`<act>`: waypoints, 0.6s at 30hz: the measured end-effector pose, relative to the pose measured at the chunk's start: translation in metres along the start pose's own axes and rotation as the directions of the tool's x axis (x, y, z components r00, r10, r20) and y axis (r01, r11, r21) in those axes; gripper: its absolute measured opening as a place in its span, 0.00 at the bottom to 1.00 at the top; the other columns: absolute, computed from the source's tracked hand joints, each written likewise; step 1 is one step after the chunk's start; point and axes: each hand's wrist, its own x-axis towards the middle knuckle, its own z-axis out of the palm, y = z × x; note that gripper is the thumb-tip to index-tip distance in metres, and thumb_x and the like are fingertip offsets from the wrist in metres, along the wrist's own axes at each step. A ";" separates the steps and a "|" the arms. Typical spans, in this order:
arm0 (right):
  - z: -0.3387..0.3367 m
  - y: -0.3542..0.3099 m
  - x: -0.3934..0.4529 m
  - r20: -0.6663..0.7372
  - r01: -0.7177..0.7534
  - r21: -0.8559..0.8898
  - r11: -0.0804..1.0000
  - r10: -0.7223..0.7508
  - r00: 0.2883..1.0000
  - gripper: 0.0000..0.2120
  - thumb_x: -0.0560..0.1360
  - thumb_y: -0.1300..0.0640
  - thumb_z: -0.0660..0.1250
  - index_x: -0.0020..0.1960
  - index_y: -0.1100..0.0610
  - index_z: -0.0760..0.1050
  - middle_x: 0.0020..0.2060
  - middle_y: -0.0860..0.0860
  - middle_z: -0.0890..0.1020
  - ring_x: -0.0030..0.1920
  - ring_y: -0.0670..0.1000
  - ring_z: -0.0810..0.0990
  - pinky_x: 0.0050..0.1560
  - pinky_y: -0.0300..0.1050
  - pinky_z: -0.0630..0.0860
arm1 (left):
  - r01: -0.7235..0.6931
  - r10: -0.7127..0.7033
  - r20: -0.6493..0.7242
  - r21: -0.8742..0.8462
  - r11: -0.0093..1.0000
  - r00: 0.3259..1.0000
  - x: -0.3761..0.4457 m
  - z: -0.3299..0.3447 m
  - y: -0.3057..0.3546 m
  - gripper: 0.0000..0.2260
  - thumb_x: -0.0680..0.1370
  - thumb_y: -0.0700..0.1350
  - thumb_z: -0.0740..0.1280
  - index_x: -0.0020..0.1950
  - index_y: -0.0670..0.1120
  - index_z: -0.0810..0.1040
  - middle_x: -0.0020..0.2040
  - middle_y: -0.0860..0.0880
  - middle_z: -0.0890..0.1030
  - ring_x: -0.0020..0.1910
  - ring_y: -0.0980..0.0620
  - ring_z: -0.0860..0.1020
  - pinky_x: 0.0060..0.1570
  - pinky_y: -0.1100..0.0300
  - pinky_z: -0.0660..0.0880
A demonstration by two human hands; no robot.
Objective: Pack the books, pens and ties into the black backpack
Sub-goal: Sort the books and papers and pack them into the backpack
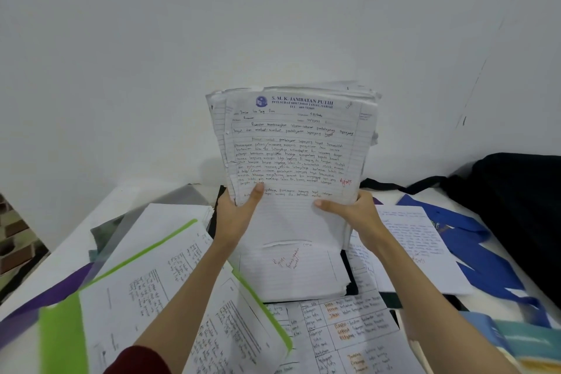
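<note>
Both hands, the left hand and right hand, are gripping a stack of handwritten sheets upright, seemingly squaring its edges for the black backpack.

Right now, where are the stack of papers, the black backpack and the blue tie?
stack of papers (291, 146), head view, middle of the handwritten top sheet.
black backpack (513, 191), head view, its dark body at right.
blue tie (473, 249), head view, broad blue band on the table.
</note>
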 end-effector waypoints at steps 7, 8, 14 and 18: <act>0.008 -0.006 -0.005 -0.024 0.045 0.045 0.998 -0.044 0.999 0.17 0.61 0.49 0.76 0.47 0.52 0.80 0.43 0.45 0.85 0.47 0.44 0.83 0.44 0.35 0.76 | -0.012 0.011 -0.083 -0.018 1.000 0.997 -0.007 0.007 -0.013 0.23 0.72 0.53 0.68 0.65 0.45 0.73 0.57 0.54 0.78 0.57 0.59 0.75 0.53 0.72 0.70; 0.009 -0.006 -0.006 -0.028 0.051 0.046 0.998 -0.050 0.998 0.16 0.62 0.49 0.76 0.47 0.51 0.80 0.43 0.45 0.85 0.47 0.43 0.83 0.44 0.35 0.76 | -0.019 0.017 -0.100 -0.019 1.000 0.995 -0.006 0.008 -0.014 0.24 0.72 0.54 0.68 0.65 0.44 0.73 0.57 0.55 0.79 0.57 0.59 0.76 0.53 0.72 0.70; 0.023 -0.006 -0.009 -0.155 0.116 0.040 0.992 -0.108 0.982 0.14 0.64 0.50 0.78 0.46 0.53 0.81 0.43 0.48 0.85 0.45 0.45 0.84 0.42 0.37 0.78 | -0.042 0.044 -0.170 0.016 0.999 0.984 -0.002 0.012 -0.007 0.17 0.74 0.50 0.70 0.61 0.46 0.77 0.54 0.54 0.80 0.54 0.59 0.77 0.50 0.72 0.73; 0.033 -0.042 -0.003 -0.192 0.193 -0.084 0.978 -0.206 0.960 0.07 0.67 0.51 0.77 0.37 0.50 0.80 0.38 0.48 0.84 0.41 0.49 0.83 0.44 0.45 0.80 | -0.057 0.061 -0.142 0.033 0.998 0.988 0.008 -0.001 0.027 0.18 0.73 0.52 0.71 0.58 0.45 0.79 0.52 0.52 0.82 0.52 0.56 0.80 0.52 0.61 0.77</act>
